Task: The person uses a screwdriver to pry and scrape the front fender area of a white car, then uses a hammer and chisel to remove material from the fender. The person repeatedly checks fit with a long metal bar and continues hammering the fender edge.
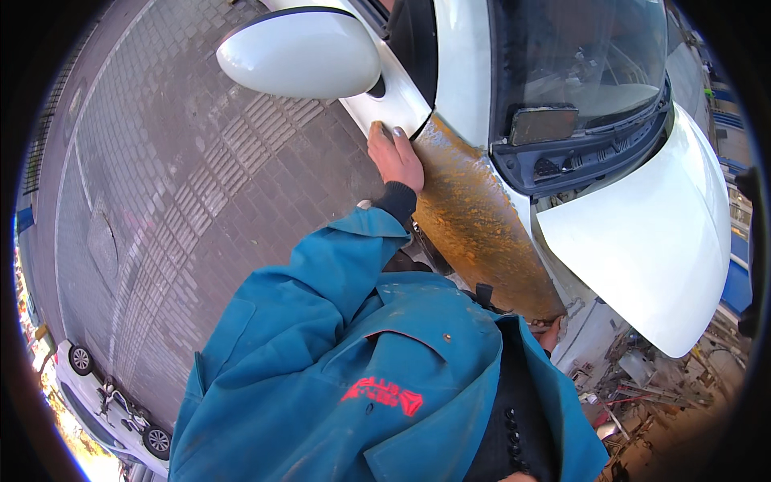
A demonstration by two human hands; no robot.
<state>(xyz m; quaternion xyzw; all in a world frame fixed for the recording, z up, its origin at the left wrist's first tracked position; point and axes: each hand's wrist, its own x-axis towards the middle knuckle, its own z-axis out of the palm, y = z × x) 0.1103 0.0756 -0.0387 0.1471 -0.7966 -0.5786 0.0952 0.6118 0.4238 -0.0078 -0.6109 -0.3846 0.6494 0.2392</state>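
A brown, rusty-looking fender (474, 221) lies along the side of a white car, between the front door (405, 92) and the front end. My left hand (397, 161) rests with fingers stretched out on the white door's front edge, beside the fender's rear end. At the fender's front end is my right hand (551, 334), mostly hidden by my jacket. Its visible fingers appear to curl at the fender's lower edge. A blue-green sleeve (321, 261) covers my left arm.
The white side mirror (301, 52) sticks out above my left hand. A white hood (642, 237) stands partly raised, and a phone-like dark slab (544, 124) lies by the windshield (594, 56). Loose parts and debris (642, 386) cover the ground at lower right. Another white car (104, 414) is parked on the paving.
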